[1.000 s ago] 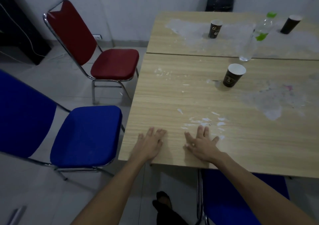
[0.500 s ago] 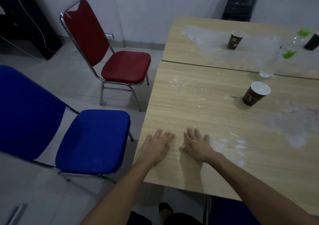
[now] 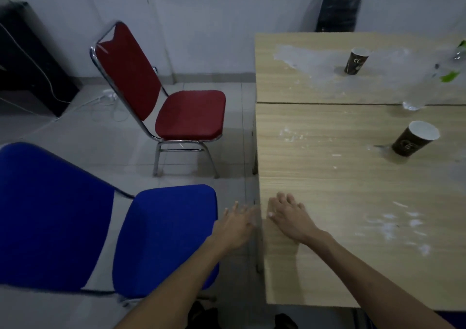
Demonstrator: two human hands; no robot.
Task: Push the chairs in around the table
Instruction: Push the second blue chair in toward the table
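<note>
A blue chair (image 3: 164, 238) stands pulled out at the near left of the wooden table (image 3: 353, 182), its seat facing the table's left edge. Further back a red chair (image 3: 189, 114) stands the same way, a gap away from the table. My left hand (image 3: 235, 224) hangs flat with straight fingers over the gap between the blue seat and the table edge, holding nothing. My right hand (image 3: 290, 215) lies flat on the table top near its left edge. A black chair (image 3: 339, 5) stands at the table's far end.
Two dark paper cups (image 3: 413, 139) (image 3: 355, 61) and a clear plastic bottle (image 3: 428, 81) stand on the table among white smears. A black cabinet (image 3: 27, 58) with loose white cables (image 3: 106, 99) sits at the far left. Tiled floor lies between the chairs.
The view has swung left. My left hand has slid off the table's left edge toward the blue chair; my right hand has followed to the table's left edge.
</note>
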